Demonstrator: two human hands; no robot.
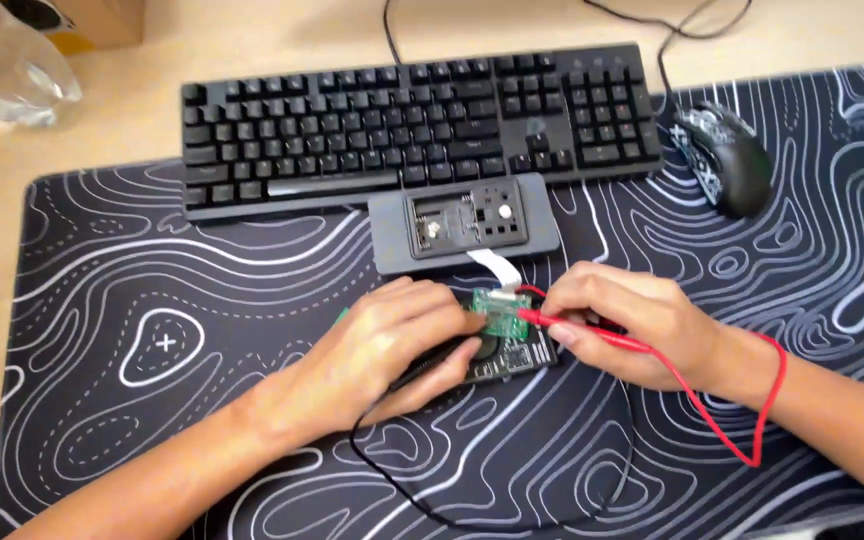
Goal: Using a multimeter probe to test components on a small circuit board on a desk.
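Note:
A small green circuit board [503,312] lies on a black multimeter [520,356] in the middle of the patterned desk mat [152,300]. My left hand [387,345] holds a black probe [439,357] with its tip at the board's left edge. My right hand [624,320] holds a red probe [582,331] whose tip touches the board from the right. A red lead [752,420] loops past my right wrist; a black lead [472,515] curves below. A white ribbon cable [493,265] runs from the board to a grey opened casing [464,222].
A black keyboard [412,120] sits behind the casing. A black patterned mouse [722,155] lies at the right. A clear plastic bag [7,65] and a cardboard box [92,25] are at the far left on the wooden desk.

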